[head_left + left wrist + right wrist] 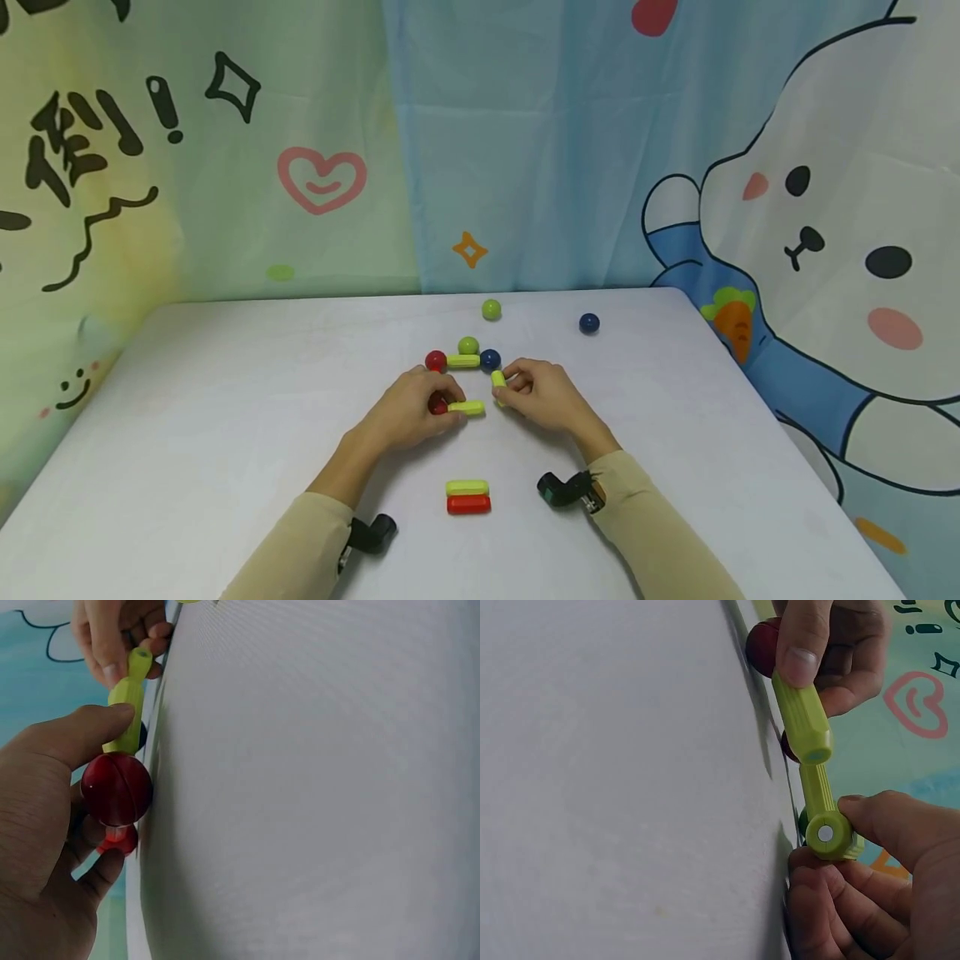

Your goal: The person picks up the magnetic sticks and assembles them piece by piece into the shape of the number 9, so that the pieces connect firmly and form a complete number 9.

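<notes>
On the table (225, 433), two rods (468, 497) lie before a ball-and-rod row (462, 361) — two balls (491, 310) apart behind.

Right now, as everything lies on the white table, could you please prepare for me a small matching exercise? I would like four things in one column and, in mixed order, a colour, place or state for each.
Things
1. Left hand
2. Red rod
3. Rightmost ball
4. Farthest ball

Colours, places, states
A. Green
B. Lying alongside a yellow-green rod
C. Holding a piece with a red ball
D. Dark blue

Right pairs: 1-C, 2-B, 3-D, 4-A
</notes>
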The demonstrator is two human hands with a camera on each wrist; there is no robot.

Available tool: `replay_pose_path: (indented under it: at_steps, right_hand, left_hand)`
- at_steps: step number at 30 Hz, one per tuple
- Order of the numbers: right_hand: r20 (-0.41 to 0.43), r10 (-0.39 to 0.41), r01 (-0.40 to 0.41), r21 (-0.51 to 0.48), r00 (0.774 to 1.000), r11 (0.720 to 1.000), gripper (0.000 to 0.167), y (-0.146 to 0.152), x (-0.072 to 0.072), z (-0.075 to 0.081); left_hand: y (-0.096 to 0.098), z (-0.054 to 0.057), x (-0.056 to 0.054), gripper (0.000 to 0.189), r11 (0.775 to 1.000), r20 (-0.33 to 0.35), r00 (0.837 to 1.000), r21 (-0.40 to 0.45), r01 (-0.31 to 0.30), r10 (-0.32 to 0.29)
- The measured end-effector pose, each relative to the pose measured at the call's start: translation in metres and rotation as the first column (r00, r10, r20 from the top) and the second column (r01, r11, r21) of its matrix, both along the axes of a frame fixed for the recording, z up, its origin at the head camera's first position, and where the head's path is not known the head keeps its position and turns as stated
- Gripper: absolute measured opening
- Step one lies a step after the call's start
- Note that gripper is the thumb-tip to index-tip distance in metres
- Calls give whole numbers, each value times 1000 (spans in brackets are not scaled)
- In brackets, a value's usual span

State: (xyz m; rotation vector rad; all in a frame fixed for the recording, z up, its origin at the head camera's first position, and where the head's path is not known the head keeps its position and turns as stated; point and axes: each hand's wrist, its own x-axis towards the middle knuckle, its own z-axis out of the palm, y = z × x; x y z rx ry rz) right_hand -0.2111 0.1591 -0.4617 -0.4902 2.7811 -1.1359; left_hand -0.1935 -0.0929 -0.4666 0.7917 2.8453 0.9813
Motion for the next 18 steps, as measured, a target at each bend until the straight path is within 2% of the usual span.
replay_pose_path:
  at_steps: [6,12,18]
  right_hand:
    - [13,-16,17,-21,1000,1000,33,-2,-1,-3]
    - [35,-73,74,-33,997,997,32,-4,-3,-6]
    - [76,-96,101,-63,992,993,28,-6,-7,-7]
  left_hand:
    - [1,-1,0,17,1000,3,1000,-5,-5,5]
    - [0,0,1,17,1000,10,1000,-1,-5,5]
    - [-2,1,1,18,1000,7,1000,4,4,-4]
